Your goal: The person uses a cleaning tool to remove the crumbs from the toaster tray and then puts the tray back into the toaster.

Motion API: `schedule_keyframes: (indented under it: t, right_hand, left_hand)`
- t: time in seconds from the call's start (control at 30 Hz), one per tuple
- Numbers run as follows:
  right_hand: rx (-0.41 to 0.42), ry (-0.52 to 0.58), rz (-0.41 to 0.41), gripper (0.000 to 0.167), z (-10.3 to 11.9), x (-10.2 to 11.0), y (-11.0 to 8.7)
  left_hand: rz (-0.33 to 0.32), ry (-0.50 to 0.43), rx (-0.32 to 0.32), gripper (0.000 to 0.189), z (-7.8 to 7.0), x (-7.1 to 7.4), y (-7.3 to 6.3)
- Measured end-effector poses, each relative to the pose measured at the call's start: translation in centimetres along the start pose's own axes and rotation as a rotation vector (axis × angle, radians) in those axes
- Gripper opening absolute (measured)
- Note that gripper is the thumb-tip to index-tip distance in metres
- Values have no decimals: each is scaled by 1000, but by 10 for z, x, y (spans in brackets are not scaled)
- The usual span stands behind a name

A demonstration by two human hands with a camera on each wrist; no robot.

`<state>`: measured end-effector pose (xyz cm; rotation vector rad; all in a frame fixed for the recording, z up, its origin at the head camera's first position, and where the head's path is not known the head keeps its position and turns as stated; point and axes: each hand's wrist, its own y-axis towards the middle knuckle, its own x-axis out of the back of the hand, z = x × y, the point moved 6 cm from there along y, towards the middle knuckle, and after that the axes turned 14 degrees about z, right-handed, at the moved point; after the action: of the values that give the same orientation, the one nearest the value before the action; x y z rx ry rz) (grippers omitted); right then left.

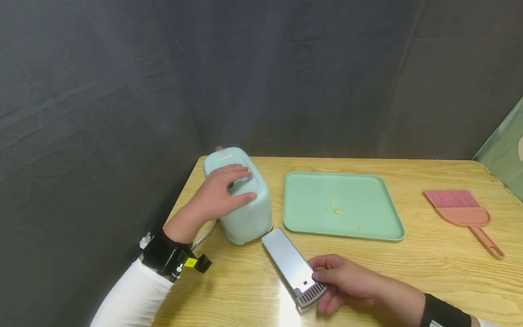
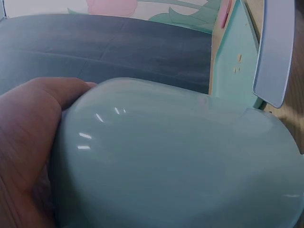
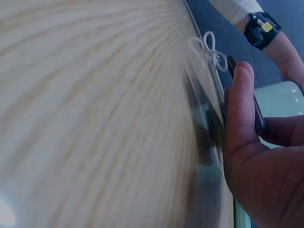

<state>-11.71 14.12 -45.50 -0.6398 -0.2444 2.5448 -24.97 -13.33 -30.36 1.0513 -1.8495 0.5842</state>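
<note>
On the left of the table stands a pale blue toaster (image 1: 247, 225), its glossy side filling much of the left wrist view. My left hand (image 1: 218, 190) rests on its top, fingers reaching across and thumb spread toward the near edge. My right hand (image 1: 341, 281) pinches the vented end of a flat silver crumb tray (image 1: 286, 256), thumb on top and fingers below. The crumb tray's far end points at the toaster's near lower corner. From the right wrist view it appears as a thin dark edge (image 3: 259, 114) beside the thumb.
A green serving tray (image 1: 302, 222) lies right of the toaster, with several small crumbs (image 1: 337, 211) on it. Farther right is a small coral brush (image 1: 461, 215) with pink bristles. A white cord (image 1: 206, 234) runs behind my left wrist. Dark cloth (image 1: 310, 81) hangs behind the table.
</note>
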Motion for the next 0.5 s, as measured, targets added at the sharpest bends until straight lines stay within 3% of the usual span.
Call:
schedule_keyframes:
  t: [0.5]
  right_hand:
    - [5, 28, 64, 37, -6, -14, 30]
  left_hand:
    - [16, -29, 51, 55, 3, -5, 2]
